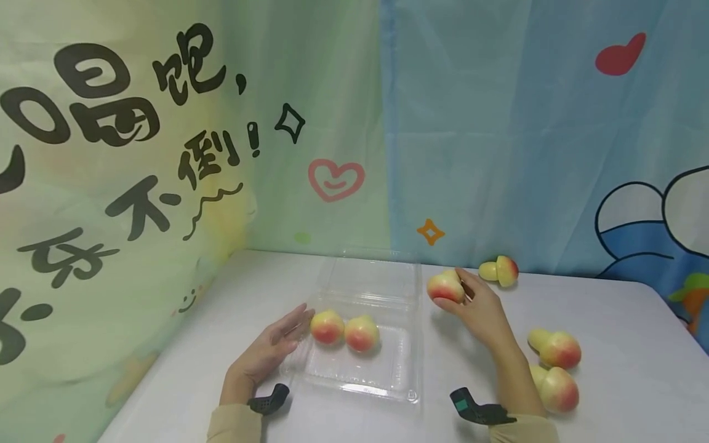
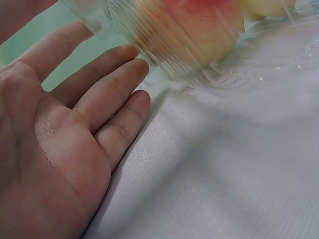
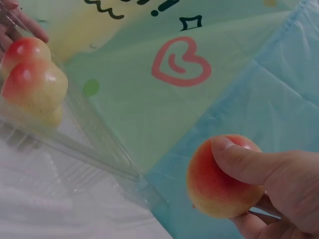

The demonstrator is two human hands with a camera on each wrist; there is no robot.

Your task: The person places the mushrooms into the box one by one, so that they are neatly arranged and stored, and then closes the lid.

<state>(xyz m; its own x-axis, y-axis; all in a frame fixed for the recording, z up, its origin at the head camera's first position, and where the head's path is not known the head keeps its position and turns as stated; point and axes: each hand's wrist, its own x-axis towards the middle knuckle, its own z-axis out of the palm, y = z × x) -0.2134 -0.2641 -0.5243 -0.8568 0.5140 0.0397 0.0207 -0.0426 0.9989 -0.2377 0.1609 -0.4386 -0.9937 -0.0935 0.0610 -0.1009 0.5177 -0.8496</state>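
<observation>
My right hand (image 1: 480, 307) grips a red-and-yellow toy mushroom (image 1: 445, 287) between thumb and fingers, raised over the table to the right of a clear plastic box. In the right wrist view the thumb presses on the red part of the held mushroom (image 3: 222, 179). The clear box (image 1: 407, 369) lies with its lid (image 1: 371, 277) folded back. Two similar mushrooms (image 1: 327, 327) sit side by side in the box's left part. My left hand (image 1: 271, 344) is at the box's left side, fingers extended; in the left wrist view the fingertips (image 2: 139, 67) are right at the ribbed clear wall.
One more toy mushroom (image 1: 501, 271) lies at the back right of the white table (image 1: 465, 381), by the curtain (image 1: 476, 154). Two others, a rear one (image 1: 560, 349) and a front one (image 1: 558, 390), lie at the right beside my right forearm.
</observation>
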